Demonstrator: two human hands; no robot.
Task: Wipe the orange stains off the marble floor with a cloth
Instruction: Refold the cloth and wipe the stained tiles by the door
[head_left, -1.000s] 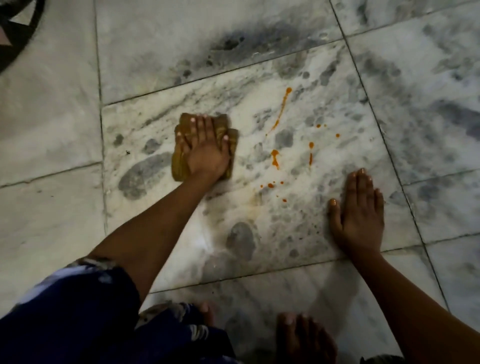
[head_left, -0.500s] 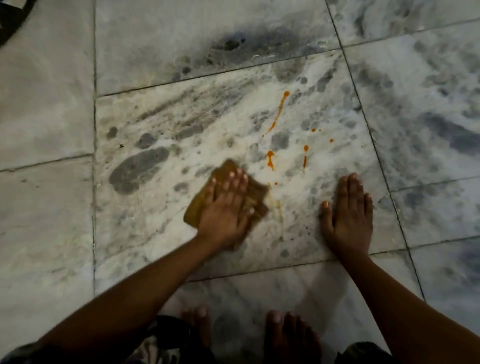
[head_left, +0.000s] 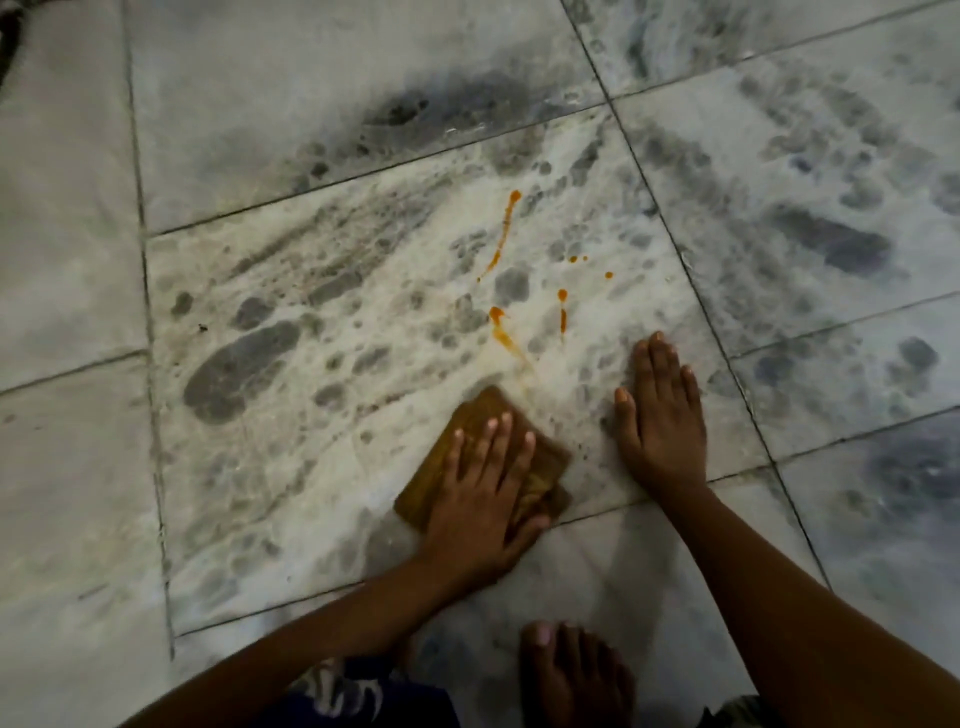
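Bare marble floor (head_left: 311, 467) open left of and beyond the cloth (head_left: 540, 452); right hand (head_left: 662, 421) planted flat just right of it; a bare foot (head_left: 571, 675) blocks the near side.

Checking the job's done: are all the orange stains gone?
No, orange stains streak the marble floor beyond the cloth.

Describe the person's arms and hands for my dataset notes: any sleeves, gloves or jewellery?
Both forearms are bare up to the frame edge, with no sleeves in view. The left hand and right hand wear no gloves, and no rings, bracelets or watch show. The nails on the fingers are short and pale. Dark blue cloth with a light pattern shows at the bottom, under the left forearm; what garment it is cannot be told.
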